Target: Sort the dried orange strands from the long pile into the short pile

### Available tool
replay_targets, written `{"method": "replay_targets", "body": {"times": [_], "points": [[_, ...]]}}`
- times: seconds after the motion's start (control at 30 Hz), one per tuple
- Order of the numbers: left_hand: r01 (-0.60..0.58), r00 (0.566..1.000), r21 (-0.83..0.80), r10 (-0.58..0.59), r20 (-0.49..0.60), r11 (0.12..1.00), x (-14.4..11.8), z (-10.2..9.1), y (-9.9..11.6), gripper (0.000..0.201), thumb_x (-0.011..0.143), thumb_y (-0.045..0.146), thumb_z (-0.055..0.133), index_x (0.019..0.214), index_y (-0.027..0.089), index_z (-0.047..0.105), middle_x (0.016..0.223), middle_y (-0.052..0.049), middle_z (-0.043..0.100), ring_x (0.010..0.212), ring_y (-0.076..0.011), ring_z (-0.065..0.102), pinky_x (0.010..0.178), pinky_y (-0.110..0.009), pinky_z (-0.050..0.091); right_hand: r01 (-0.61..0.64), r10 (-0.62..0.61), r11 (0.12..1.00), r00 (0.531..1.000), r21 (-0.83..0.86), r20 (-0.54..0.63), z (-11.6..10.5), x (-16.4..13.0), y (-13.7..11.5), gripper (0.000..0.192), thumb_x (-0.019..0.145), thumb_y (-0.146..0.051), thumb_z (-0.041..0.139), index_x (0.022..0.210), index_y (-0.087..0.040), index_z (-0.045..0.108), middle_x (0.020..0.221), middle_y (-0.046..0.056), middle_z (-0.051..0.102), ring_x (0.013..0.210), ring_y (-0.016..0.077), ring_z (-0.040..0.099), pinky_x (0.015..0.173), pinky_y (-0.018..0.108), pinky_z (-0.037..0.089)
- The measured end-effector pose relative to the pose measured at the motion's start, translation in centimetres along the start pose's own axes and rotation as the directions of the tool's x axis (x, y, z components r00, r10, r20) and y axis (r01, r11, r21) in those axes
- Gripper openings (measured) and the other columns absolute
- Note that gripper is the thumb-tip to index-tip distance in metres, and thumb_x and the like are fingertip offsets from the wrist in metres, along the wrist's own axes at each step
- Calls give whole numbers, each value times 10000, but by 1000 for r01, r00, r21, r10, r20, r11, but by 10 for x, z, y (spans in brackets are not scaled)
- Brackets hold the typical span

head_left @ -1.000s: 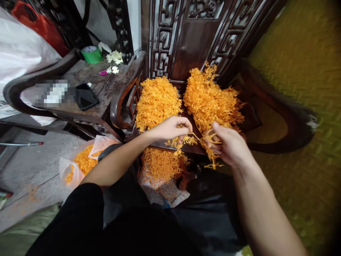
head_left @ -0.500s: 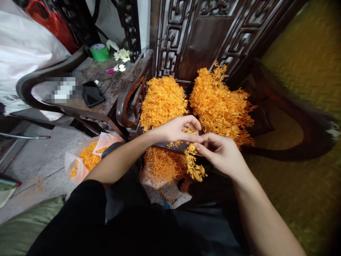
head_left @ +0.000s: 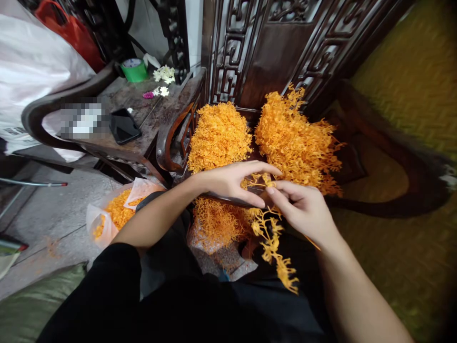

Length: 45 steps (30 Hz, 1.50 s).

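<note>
Dark carved wooden chair, two orange sprig heaps on its seat. Right hand pinching a dangling orange sprig; left hand half-open, fingertips touching it. Better: pinch near the stem, pull apart gently, avoid snapping branches.

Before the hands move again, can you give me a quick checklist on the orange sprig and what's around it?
1. Right hand pinching the orange sprig: ok.
2. Left hand on the sprig too: cannot tell, the fingers hide the contact.
3. Sprig hanging free of the two orange piles on the chair seat: ok.
4. Bag of orange bits on the floor, open: ok.
5. Phone apart from the piles: ok.
</note>
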<state>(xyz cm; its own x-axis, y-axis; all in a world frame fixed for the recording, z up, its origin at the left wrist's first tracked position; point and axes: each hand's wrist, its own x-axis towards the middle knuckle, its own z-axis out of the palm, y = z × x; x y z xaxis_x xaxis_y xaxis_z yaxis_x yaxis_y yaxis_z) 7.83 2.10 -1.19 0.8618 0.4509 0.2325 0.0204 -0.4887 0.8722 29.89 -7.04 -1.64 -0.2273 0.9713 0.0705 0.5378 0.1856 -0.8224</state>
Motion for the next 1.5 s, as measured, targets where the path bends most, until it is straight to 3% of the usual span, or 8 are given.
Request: {"method": "replay_targets", "body": {"times": [0.13,0.27,0.57,0.7,0.93,1.07,1.23,1.5], "points": [[22,999,-128,-18,33,992,-5,-16,8,385,926,260,678,1307,217,701,1446,-109,642,1366,-239,577,1161,-399,441,4,-6,1000,999,24,54,-4,0,5,395,1000,-508,576,817,-173,680,608,-6,518,532,107,399,511,266,300],[53,998,-166,-45,49,985,-7,-19,11,359,880,136,694,1221,223,767,1376,-89,702,1313,-226,631,1151,-376,461,12,-16,999,993,37,120,-9,0,8,457,1004,-560,539,819,-173,694,609,5,540,540,117,421,506,258,319],[243,969,-372,-244,45,896,-9,-15,11,355,912,158,637,1242,205,760,1262,-100,756,999,-172,741,794,-257,592,198,-185,979,965,-55,186,-13,2,5,354,1034,-384,545,762,-180,647,677,7,555,603,126,501,588,267,398],[241,970,-342,-213,119,908,-10,-9,6,515,815,133,738,1317,249,725,1370,-108,700,943,-173,750,765,-270,600,304,-289,948,947,-97,143,-11,5,3,303,1027,-313,557,766,-186,644,774,32,564,714,150,556,672,278,438],[78,997,-53,-80,-26,996,-3,1,1,368,838,83,646,1136,226,809,1232,-87,757,1125,-175,700,966,-293,555,274,-249,942,958,-195,143,-5,4,6,338,1039,-320,512,726,-197,550,657,-4,526,602,138,509,603,284,382],[208,974,-120,-217,-71,971,-1,4,1,250,865,150,654,1046,190,821,1171,-88,782,1078,-184,713,980,-328,558,303,-302,819,950,-487,82,-3,1,4,280,1014,-277,518,765,-180,602,710,14,598,643,144,569,635,291,373],[284,871,-425,-416,-261,859,8,20,-16,230,777,135,806,1005,114,792,1007,-101,795,881,-145,727,909,-340,586,341,-421,558,902,-757,96,4,-1,-4,302,990,-273,538,725,-162,631,672,32,601,629,159,557,591,319,307],[307,868,-499,-454,-203,810,12,28,-11,268,699,54,841,957,103,786,921,-88,792,847,-156,732,925,-388,603,323,-421,507,902,-799,98,8,-2,-6,293,977,-264,542,738,-153,671,673,48,624,621,167,534,576,326,275]]}}
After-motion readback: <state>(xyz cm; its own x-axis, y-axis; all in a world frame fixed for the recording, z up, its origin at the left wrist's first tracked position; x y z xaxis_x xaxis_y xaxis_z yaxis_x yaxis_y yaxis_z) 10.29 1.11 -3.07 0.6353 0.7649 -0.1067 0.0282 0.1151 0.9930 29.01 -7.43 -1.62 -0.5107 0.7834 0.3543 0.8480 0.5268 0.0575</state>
